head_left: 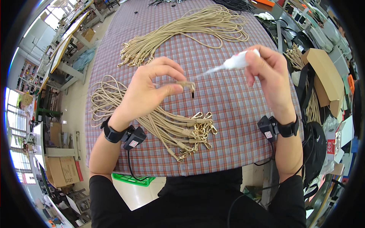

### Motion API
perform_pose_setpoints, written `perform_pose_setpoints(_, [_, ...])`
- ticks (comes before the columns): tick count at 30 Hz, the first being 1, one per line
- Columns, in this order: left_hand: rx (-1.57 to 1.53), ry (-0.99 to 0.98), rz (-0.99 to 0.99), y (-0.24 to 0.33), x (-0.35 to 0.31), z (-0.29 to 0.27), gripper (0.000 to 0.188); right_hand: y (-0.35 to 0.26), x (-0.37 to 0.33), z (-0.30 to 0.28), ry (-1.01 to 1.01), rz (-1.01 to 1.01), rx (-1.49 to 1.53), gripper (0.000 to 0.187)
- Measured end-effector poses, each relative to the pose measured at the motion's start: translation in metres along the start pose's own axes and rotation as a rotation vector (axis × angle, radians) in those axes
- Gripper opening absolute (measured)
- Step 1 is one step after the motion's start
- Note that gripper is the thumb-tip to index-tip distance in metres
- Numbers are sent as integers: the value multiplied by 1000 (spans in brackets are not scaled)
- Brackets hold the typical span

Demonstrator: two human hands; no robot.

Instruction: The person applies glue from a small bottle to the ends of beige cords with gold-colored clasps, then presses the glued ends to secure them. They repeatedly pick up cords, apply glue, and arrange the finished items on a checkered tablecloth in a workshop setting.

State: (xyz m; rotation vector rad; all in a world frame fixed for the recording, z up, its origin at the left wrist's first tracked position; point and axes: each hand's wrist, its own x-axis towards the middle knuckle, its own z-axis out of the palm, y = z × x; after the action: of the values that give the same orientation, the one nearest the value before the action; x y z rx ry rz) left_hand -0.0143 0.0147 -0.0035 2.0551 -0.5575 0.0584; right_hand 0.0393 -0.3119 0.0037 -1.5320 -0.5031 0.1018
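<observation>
Between the thumb and fingers of my left hand [146,85] is the end of a beige cord [184,84], with a small metal clasp [192,88] sticking out on the right. My right hand [269,72] grips a small white squeeze bottle [238,60]. Its thin nozzle slants down to the left, a little above and right of the clasp; I cannot tell whether they touch. Below my left hand lies a bundle of beige cords [161,122], its gold-coloured snap hooks [201,131] gathered at the right. Another cord bundle [201,24] stretches across the far part of the table, hooks at its left end.
A plaid cloth [239,133] covers the table. Open cardboard box [327,78], more cords [312,98] and a black bag [317,140] crowd the right side. A green basket [133,179] sits below the near edge. Cables trail from both wristbands.
</observation>
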Motion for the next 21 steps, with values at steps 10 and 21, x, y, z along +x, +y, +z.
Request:
perform_pose_setpoints(10, [-19,76,-13,-16,1,10,21,4,6,-4,100,59,117,32])
perform_pose_setpoints(21, [-152,45,-73,-7,-2,8,19,7,-2,17,72,-46,52,29])
